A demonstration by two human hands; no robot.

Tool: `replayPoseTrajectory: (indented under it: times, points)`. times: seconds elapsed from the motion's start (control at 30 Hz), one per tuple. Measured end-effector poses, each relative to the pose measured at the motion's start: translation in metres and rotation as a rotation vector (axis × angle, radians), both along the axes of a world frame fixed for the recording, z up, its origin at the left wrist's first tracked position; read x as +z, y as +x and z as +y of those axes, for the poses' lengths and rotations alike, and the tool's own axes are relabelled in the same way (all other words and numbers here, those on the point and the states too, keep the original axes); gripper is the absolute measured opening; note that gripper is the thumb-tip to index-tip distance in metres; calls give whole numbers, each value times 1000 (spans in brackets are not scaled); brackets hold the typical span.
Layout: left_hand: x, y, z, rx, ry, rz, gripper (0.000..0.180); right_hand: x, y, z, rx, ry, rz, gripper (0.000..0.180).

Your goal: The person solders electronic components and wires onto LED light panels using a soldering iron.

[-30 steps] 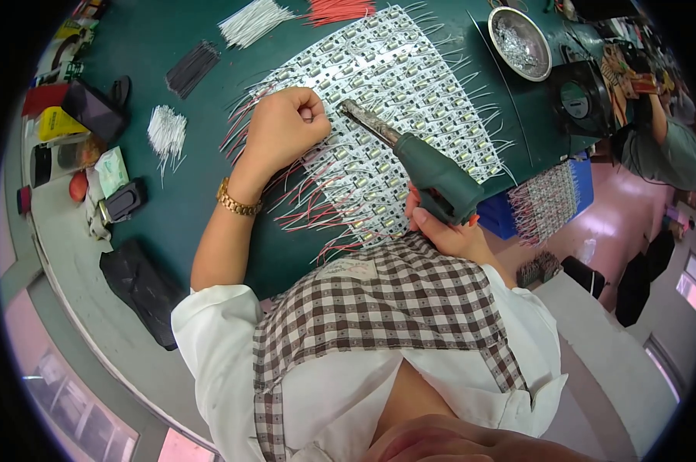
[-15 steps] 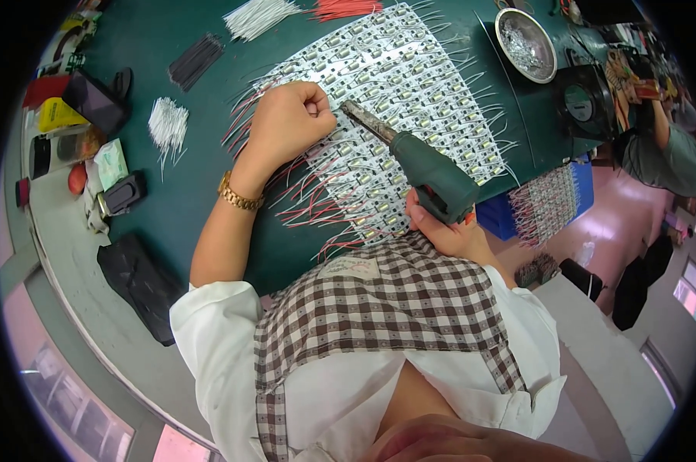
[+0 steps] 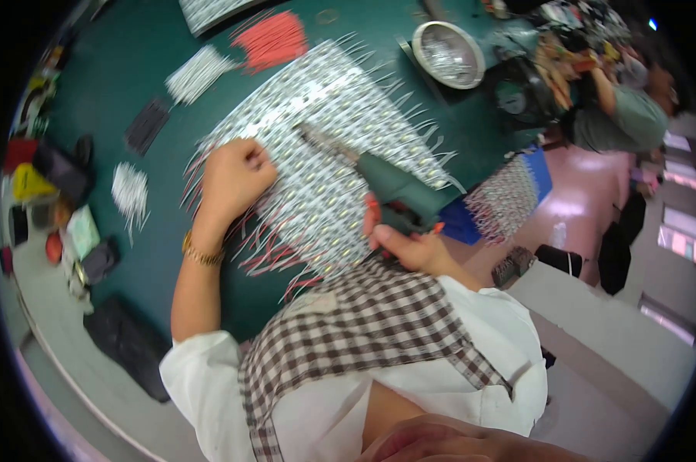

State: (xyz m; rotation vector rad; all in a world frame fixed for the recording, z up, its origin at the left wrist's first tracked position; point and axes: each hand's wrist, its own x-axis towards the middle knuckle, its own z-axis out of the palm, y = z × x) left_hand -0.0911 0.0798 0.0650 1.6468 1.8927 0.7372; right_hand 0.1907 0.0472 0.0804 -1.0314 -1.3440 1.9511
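Observation:
A sheet of many small white circuit boards [image 3: 363, 104] lies on the green table, with red and white wires [image 3: 275, 258] sticking out along its near left side. Over its left edge my left hand [image 3: 236, 181] is closed in a pinch; whatever is between the fingertips is hidden. My right hand [image 3: 413, 248] grips a dark green soldering gun [image 3: 398, 185] by its handle, index finger at the front of the grip. The gun's metal nose slants up and left above the boards, its tip a short way from my left fingertips. Motion blurs the boards.
Bundles of red wires [image 3: 271, 40], white wires [image 3: 198, 75] and black wires [image 3: 146, 125] lie beyond the boards, more white wires [image 3: 130, 191] at left. A metal bowl [image 3: 479, 61] stands far right. Another wired sheet [image 3: 502, 200] rests on a blue bin. A co-worker [image 3: 625, 115] is at right.
The whole view has swung, so the scene sits further left and mostly lower. The gap between my left fingertips and the soldering gun's tip has widened. Both hands keep their grips.

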Motion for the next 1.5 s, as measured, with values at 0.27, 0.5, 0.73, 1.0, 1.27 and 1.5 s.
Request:
replayPoseTrajectory:
  times: [0.27, 0.5, 0.73, 1.0, 1.27, 1.5]
  points:
    - [-16, -4, 8, -4, 67, -8, 11, -9, -7, 17, -12, 81, 192, 16]
    - [-1, 7, -3, -42, 90, -40, 9, -1, 0, 12, -85, 122, 273, 22]
    - [31, -7, -14, -223, 29, 1, 4, -22, 5, 18, -65, 102, 328, 35]
    - [73, -23, -40, -198, -80, 346, 11, -17, 7, 25, -89, 1, 447, 37]
    - [40, 8, -22, -250, 305, 338, 21, -21, 12, 32, -81, 7, 454, 36]
    - [2, 12, -27, -233, 348, 603, 24, -29, 19, 31, -145, -41, 542, 35]
